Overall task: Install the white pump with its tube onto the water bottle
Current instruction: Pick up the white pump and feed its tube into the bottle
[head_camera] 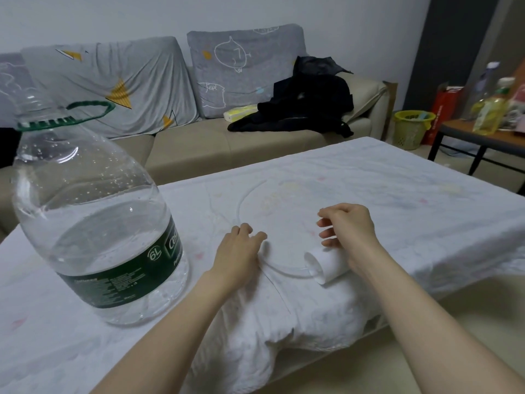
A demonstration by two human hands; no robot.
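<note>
A large clear water bottle (93,211) with a dark green label and a green carry handle stands upright at the table's left, about half full, its neck uncapped. The white pump (326,264) lies on its side on the white cloth, its open round end facing left. My right hand (350,233) is curled over the pump's far part, fingers bent around it. A clear tube (284,271) leaves the pump's open end and curves left, then away across the cloth. My left hand (237,253) rests palm down on the cloth where the tube passes, holding nothing.
The white cloth (397,194) covers the table and bunches at the near edge. Behind it stands a beige sofa (193,143) with grey cushions and dark clothing (306,103). At right are a side table with bottles (488,112) and a yellow-green basket (412,129).
</note>
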